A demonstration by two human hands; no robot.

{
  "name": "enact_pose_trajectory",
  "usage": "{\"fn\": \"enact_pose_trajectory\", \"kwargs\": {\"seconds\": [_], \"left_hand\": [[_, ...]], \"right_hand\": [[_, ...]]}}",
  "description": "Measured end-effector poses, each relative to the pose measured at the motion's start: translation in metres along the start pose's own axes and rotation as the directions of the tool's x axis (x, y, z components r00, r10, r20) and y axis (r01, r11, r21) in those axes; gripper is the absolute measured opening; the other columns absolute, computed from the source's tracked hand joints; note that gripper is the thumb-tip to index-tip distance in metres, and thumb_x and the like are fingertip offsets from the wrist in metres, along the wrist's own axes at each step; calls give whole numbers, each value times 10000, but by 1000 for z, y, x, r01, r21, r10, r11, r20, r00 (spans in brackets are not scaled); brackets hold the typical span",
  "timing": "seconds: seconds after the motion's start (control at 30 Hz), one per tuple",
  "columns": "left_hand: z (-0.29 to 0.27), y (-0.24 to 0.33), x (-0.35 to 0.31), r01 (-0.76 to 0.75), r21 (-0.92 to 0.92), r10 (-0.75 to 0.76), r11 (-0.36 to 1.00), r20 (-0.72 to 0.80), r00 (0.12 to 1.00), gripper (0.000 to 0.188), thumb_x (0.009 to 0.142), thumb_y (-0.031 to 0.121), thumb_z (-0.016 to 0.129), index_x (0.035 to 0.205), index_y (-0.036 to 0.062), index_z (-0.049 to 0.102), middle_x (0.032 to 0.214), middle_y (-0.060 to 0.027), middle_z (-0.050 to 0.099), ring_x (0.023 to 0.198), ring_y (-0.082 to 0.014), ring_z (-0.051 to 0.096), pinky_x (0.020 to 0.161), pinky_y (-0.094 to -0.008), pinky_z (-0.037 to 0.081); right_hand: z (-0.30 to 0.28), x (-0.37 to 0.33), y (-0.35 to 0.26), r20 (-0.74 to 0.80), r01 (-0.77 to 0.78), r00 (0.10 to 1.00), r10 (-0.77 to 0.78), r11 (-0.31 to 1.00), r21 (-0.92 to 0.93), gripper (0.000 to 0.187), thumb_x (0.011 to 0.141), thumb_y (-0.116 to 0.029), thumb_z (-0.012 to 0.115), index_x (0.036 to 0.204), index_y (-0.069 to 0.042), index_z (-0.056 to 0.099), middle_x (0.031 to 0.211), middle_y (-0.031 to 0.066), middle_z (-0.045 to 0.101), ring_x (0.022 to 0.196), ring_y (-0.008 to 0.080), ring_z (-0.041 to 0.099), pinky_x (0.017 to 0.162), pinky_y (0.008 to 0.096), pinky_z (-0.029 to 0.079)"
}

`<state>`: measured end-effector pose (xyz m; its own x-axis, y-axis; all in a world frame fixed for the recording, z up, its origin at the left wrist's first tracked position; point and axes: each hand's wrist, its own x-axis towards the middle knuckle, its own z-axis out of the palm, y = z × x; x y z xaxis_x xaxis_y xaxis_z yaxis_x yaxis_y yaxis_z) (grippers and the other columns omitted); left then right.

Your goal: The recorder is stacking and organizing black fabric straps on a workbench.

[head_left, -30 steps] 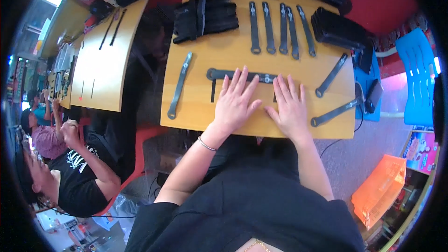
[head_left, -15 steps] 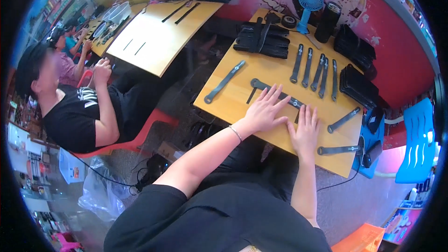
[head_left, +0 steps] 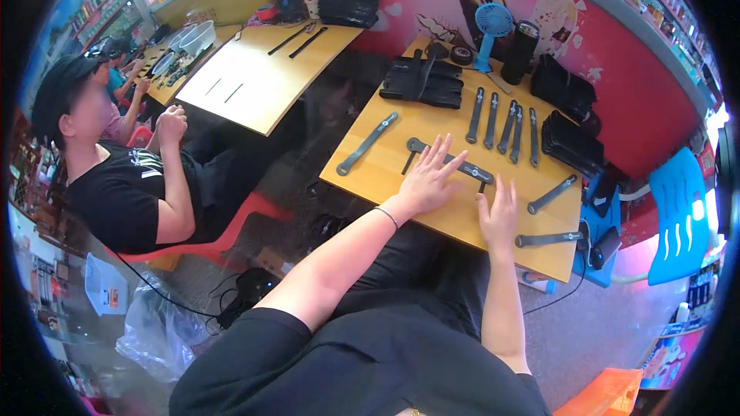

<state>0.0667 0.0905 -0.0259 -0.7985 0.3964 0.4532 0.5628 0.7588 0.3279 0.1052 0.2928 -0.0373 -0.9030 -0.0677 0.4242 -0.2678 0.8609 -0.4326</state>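
A dark grey strap (head_left: 470, 169) with a rounded end lies slantwise across the wooden table in front of me. My left hand (head_left: 428, 185) is open, its fingers spread over the strap's middle; I cannot tell whether they press on it. Just below the strap's right end is my right hand (head_left: 499, 216), open with fingers stretched and holding nothing. A short dark strip (head_left: 408, 162) on the tabletop pokes out below the strap's left part, and a similar one shows under its right end. Another grey strap (head_left: 368, 143) lies to the left, and one strap (head_left: 552, 194) to the right.
Several straps (head_left: 505, 126) lie side by side farther back. Bundled black straps (head_left: 421, 82), black stacks (head_left: 572, 142), a blue fan (head_left: 493, 21) and a dark cylinder (head_left: 520, 52) stand around the table's far side. A seated person (head_left: 116, 177) is at left; a blue chair (head_left: 677, 216) stands right.
My right hand has drawn back from the strap's right end, uncovering it. The left hand stays over the strap, fingers slightly shifted. The whole view has tilted a little.
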Motion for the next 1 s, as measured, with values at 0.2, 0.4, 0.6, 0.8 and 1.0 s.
{"fn": "enact_pose_trajectory", "kwargs": {"seconds": [0.2, 0.4, 0.6, 0.8, 1.0], "left_hand": [[3, -10, -1, 53, -82, -56, 995, -44, 997, 579, 936, 304, 532, 1477, 205, 349, 1551, -224, 187, 1444, -407, 145, 1133, -493, 251], [3, -15, -1, 81, -173, -113, 982, -180, 977, 419, 912, 123, 518, 1314, 8, 488, 1505, -299, 225, 1417, -442, 195, 1119, -463, 296], [8, -18, 1, 99, -195, -131, 976, -159, 979, 305, 887, 57, 516, 1173, -35, 570, 1491, -310, 245, 1409, -450, 205, 1122, -456, 297], [8, -19, 4, 81, -191, -109, 978, -142, 984, 322, 860, 58, 552, 1170, -23, 583, 1509, -290, 220, 1412, -446, 204, 1117, -456, 307], [15, -21, 6, 80, -198, -118, 977, -189, 975, 333, 865, 36, 548, 1194, 0, 583, 1508, -275, 247, 1411, -447, 207, 1117, -461, 302]], "right_hand": [[6, -2, -1, -77, 57, 995, -58, 998, -8, 683, 863, -234, 658, 1402, 47, 347, 1360, 281, 448, 1298, 420, 390, 1085, 477, 318], [-1, 1, -6, -204, 47, 979, -22, 992, 115, 360, 853, -110, 621, 1196, -10, 574, 1162, 204, 593, 1146, 378, 515, 999, 451, 396], [4, 0, 6, -258, -56, 957, 134, 956, 288, 54, 847, -80, 658, 888, -46, 669, 993, 114, 649, 996, 280, 597, 893, 374, 454], [2, 6, 2, -256, -79, 955, 151, 959, 272, 84, 818, -88, 697, 820, -32, 635, 957, 106, 657, 945, 276, 604, 849, 367, 463], [8, 6, 12, -261, -108, 946, 192, 946, 306, 162, 823, -116, 698, 737, -16, 603, 839, 107, 664, 877, 276, 613, 789, 358, 470]]}}
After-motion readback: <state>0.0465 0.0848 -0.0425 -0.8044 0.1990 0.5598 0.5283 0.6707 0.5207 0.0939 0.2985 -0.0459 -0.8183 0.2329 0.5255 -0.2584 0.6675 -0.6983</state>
